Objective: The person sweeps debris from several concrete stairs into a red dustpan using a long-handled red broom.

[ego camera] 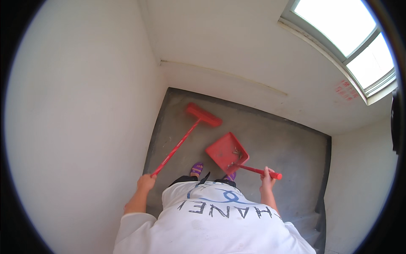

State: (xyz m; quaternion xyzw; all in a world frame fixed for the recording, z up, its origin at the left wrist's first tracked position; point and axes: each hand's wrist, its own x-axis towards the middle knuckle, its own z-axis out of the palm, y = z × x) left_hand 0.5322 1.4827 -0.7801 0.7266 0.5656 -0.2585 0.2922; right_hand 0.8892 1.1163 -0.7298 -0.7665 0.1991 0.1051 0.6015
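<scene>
My left hand (147, 183) grips the handle of a red push-style broom (204, 115); the slanting handle leads up to a slightly blurred head and bristles over the floor, near the back left corner. A red plastic dustpan (226, 152) is in front of my feet, its long handle held near the end by my right hand (267, 179). Some small debris (237, 153) lies inside the pan towards the handle side. The broom head and the dustpan are apart, with grey floor showing between them.
Grey concrete floor (269, 139) with a dark painted border meets white walls (85, 111) at the left, ahead and right. Steps (303, 222) show at the lower right. A window (342, 28) is in the wall at the upper right. My feet wear purple sandals (197, 168).
</scene>
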